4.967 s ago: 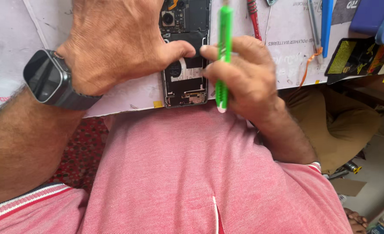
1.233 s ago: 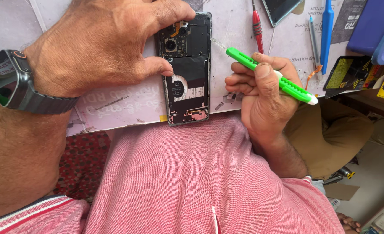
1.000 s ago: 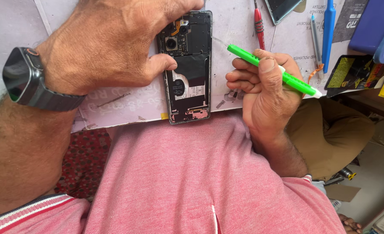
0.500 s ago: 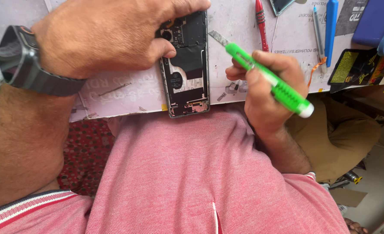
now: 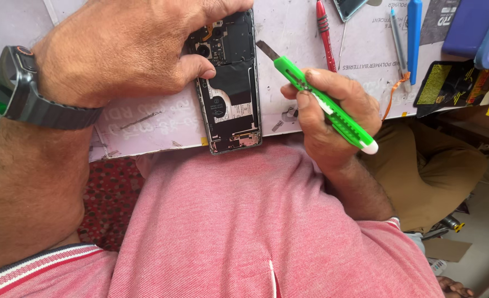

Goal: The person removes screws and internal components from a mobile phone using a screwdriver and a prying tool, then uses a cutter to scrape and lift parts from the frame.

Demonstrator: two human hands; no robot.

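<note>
An opened smartphone point(image 5: 229, 83) with its back cover off lies on the white work mat point(image 5: 145, 118), its dark inner parts and camera showing. My left hand point(image 5: 129, 49) rests over its upper left part, thumb pressed on the inside near the camera; a dark smartwatch point(image 5: 21, 85) sits on that wrist. My right hand point(image 5: 330, 113) grips a green utility knife point(image 5: 321, 102) with its blade out. The blade tip points up and left, just right of the phone's edge and apart from it.
A red-handled tool point(image 5: 324, 30), a thin grey tool point(image 5: 398, 41) and a blue pry tool point(image 5: 414, 33) lie on the mat at the upper right. A blue box point(image 5: 470, 25) and a black-and-yellow packet point(image 5: 448, 83) sit at the right. The mat's front edge meets my red shirt.
Five seconds ago both hands pressed on the phone with the knife held upright. My right hand has since pulled off to the right and tilted the knife, blade now extended toward the phone's right edge.
</note>
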